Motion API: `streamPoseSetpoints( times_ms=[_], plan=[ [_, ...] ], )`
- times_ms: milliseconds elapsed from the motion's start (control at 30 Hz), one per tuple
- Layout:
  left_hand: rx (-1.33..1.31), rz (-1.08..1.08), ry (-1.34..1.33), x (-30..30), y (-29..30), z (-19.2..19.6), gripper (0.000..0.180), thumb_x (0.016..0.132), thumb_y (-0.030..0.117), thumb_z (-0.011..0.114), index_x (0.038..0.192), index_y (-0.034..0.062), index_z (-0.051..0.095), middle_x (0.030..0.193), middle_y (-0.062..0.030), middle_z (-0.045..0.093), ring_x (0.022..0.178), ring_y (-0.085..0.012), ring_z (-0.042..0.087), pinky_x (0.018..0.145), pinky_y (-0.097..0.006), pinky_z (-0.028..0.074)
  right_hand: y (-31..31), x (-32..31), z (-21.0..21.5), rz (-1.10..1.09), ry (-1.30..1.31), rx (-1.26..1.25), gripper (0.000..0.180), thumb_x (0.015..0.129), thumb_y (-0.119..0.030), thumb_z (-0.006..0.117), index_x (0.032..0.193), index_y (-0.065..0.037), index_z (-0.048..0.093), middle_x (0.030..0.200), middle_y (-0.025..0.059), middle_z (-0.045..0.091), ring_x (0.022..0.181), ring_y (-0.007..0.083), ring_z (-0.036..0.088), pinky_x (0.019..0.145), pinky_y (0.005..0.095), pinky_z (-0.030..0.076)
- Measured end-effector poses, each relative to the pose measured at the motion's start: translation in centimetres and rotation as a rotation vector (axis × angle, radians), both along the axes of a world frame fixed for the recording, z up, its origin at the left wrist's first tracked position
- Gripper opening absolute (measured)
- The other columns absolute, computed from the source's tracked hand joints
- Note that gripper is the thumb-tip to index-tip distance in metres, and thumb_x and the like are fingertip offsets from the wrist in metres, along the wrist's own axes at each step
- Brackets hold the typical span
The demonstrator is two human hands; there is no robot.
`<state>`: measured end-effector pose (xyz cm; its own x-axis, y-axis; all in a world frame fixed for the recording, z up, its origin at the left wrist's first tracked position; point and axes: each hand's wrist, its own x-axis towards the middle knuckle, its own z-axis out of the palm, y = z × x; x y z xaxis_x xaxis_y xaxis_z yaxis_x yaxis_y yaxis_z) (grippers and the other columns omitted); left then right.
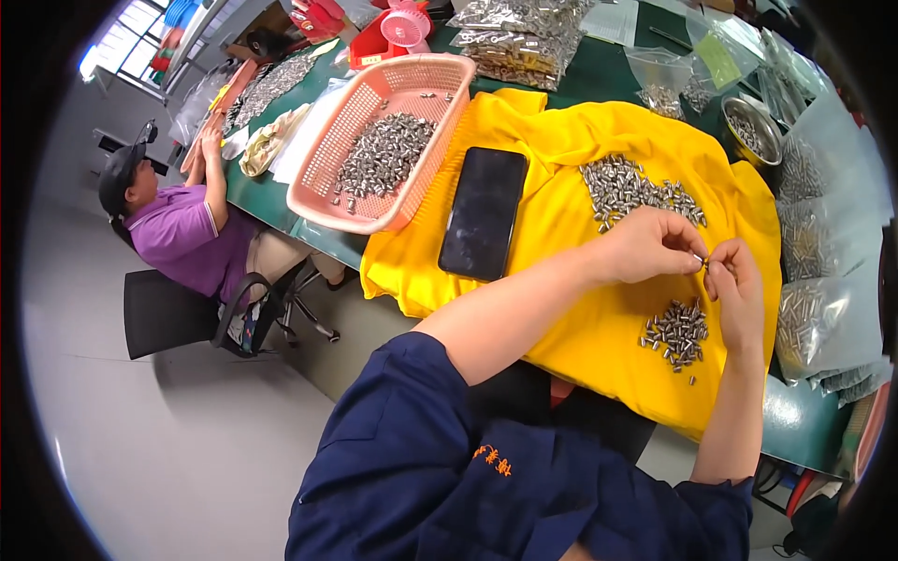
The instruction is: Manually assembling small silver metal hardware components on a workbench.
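The table [795, 416] is green and runs beneath the whole work area. A co-worker [182, 224] in a purple top and dark cap sits at its far left edge, in a black chair [164, 313]. The yellow cloth [561, 168] covers the table directly in front of me, with folds along its far side. The basket [318, 178] is pink and perforated; it stands at the cloth's left side and contains loose metal pieces [388, 154]. Side bags [809, 323], clear and filled with metal pieces, line the table to my right. A bag stack [519, 42] lies beyond the cloth, near the basket's far end. The phone [484, 215] lies on the cloth beside the basket, its dark screen up. The far pile [627, 187] of metal pieces is spread on the cloth just beyond my hands. My left hand [650, 248] pinches the part between thumb and forefinger; my right hand [739, 285] meets it from the opposite side, thumb and fingertip also pressed on the part. The near pile [675, 335] lies below, closer to my body. The bowl [769, 140], round and metallic, holds small items beyond the cloth's far right corner. The part [702, 261] is small and metallic, raised above the cloth between the two piles; my fingertips hide most of it.
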<state>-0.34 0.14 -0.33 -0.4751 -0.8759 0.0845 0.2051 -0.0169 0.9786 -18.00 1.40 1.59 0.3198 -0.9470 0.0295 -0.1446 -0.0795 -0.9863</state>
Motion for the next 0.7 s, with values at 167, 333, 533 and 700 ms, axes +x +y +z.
streamPoseSetpoints(
  times_ms=[167, 333, 533, 700],
  plan=[
    [-0.028, 0.084, -0.104, -0.1, 0.3, 0.8, 0.014, 0.069, 0.008, 0.063, 0.081, 0.0011, 0.063, 0.072, -0.0017, 0.061, 0.065, -0.0063, 0.054, 0.061, -0.02, 0.044, 0.3, 0.1, 0.1, -0.01, -0.014, -0.008, 0.004, 0.08, -0.003, 0.044, 0.079, -0.006, 0.043, 0.066, -0.0041, 0.039, 0.056, 0.0029, 0.035, 0.049, 0.0166, 0.03],
    [-0.136, 0.116, -0.193, -0.3, 0.2, 0.3, 0.014, 0.069, 0.009, 0.065, 0.082, 0.0019, 0.064, 0.076, -0.0031, 0.063, 0.068, -0.0066, 0.056, 0.063, -0.02, 0.045, 0.7, 0.5, -0.1, -0.088, 0.412, -0.523, 0.002, 0.078, -0.001, 0.047, 0.079, -0.003, 0.045, 0.067, 0.0032, 0.044, 0.059, 0.0103, 0.041, 0.055, 0.0223, 0.036],
    [-0.038, 0.121, -0.254, 0.2, -0.1, 0.6, 0.018, 0.07, 0.011, 0.063, 0.085, 0.0019, 0.064, 0.076, -0.0046, 0.063, 0.07, -0.0095, 0.059, 0.064, -0.022, 0.046, 0.8, 0.9, 0.7, -0.068, 0.261, -0.34, 0.002, 0.079, -0.004, 0.047, 0.08, -0.003, 0.046, 0.069, 0.0048, 0.045, 0.064, 0.0114, 0.044, 0.06, 0.0239, 0.038],
    [0.143, 0.035, -0.002, 0.0, 0.1, 0.6, 0.014, 0.075, 0.003, 0.06, 0.089, -0.0014, 0.06, 0.08, -0.0056, 0.062, 0.073, -0.0097, 0.058, 0.066, -0.02, 0.047, 0.8, 0.5, 0.7, -0.051, 0.088, -0.234, 0.004, 0.08, -0.006, 0.047, 0.083, -0.004, 0.046, 0.07, 0.0025, 0.047, 0.066, 0.01, 0.044, 0.061, 0.023, 0.038]
  ],
)
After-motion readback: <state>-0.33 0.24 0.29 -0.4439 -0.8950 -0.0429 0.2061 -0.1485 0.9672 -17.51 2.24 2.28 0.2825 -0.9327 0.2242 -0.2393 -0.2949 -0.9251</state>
